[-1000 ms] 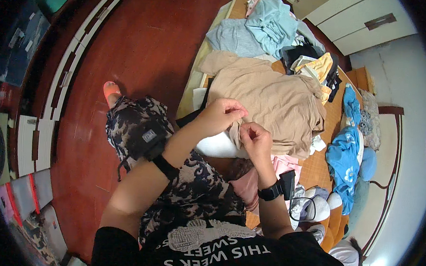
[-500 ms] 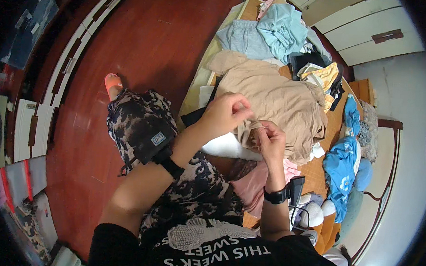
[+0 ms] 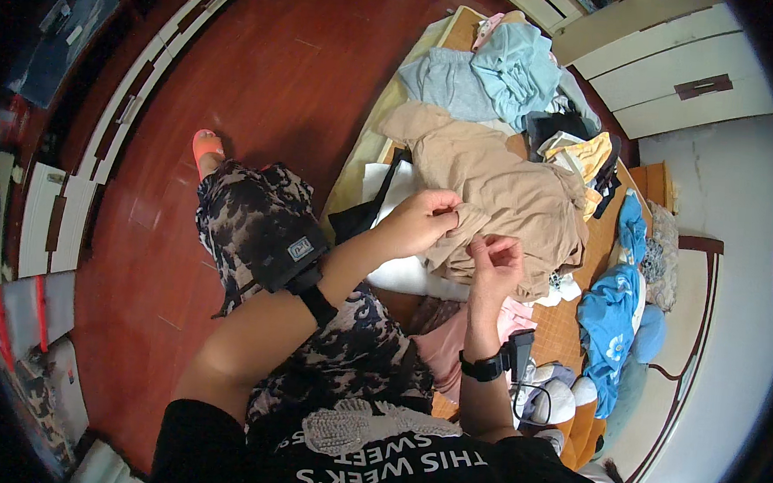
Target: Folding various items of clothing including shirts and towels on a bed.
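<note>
A tan shirt [image 3: 521,183] lies spread and wrinkled across the bed in front of me, with a sleeve reaching toward the far left. My left hand [image 3: 422,221] pinches its near edge between thumb and fingers. Just to the right, my right hand [image 3: 496,263] is closed on the same edge, fingertips pressed together on the cloth. Between the two hands runs a short stretch of fabric. White cloth [image 3: 415,278] shows under the shirt's near side, and a pink garment [image 3: 456,337] lies below my right wrist.
Light blue clothes [image 3: 513,69] and grey shorts [image 3: 452,83] lie at the bed's far end. A yellow garment [image 3: 588,156] sits among dark ones, and a bright blue garment [image 3: 610,319] lies to the right. Drawers [image 3: 701,83] stand beyond; red-brown floor [image 3: 263,86] is at left.
My left hand has come down from above the shirt and now grips its edge. The cloth bunched at my right hand has opened out flatter.
</note>
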